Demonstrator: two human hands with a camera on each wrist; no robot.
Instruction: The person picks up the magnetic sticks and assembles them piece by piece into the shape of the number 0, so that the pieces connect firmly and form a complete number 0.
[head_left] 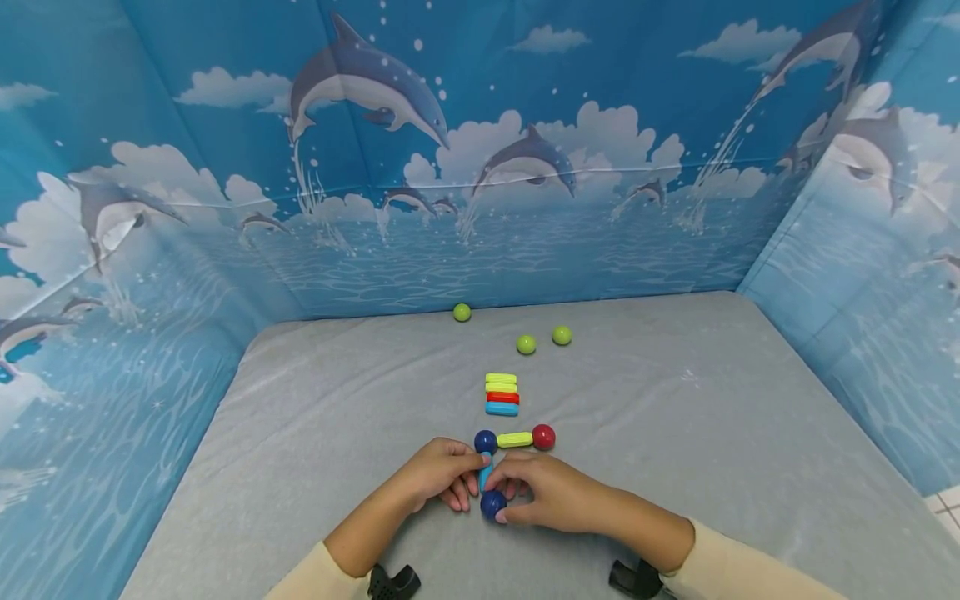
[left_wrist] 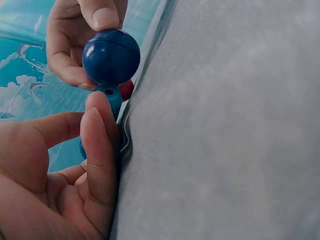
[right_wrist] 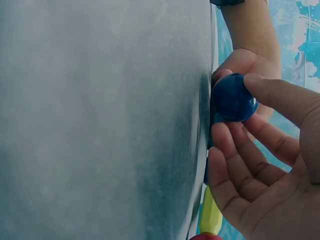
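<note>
My left hand (head_left: pixel 444 473) pinches a light blue rod (head_left: pixel 486 472) between thumb and fingers. At the rod's near end is a dark blue ball (head_left: pixel 492 505), gripped between the thumb and fingers of my right hand (head_left: pixel 558 492). The left wrist view shows this ball (left_wrist: pixel 111 57) right at the rod's end, above the left fingertips. Another dark blue ball (head_left: pixel 486 442) sits at the rod's far end. From it a yellow-green rod (head_left: pixel 514 439) runs right to a red ball (head_left: pixel 543 437). Fingers partly cover the light blue rod.
Beyond the hands, yellow-green rods (head_left: pixel 501 378), a red rod (head_left: pixel 502 398) and a light blue rod (head_left: pixel 502 409) lie in a stack-like row on the grey cloth (head_left: pixel 675 417). Three green balls (head_left: pixel 526 344) rest farther back, near the dolphin-printed curtain (head_left: pixel 525 250).
</note>
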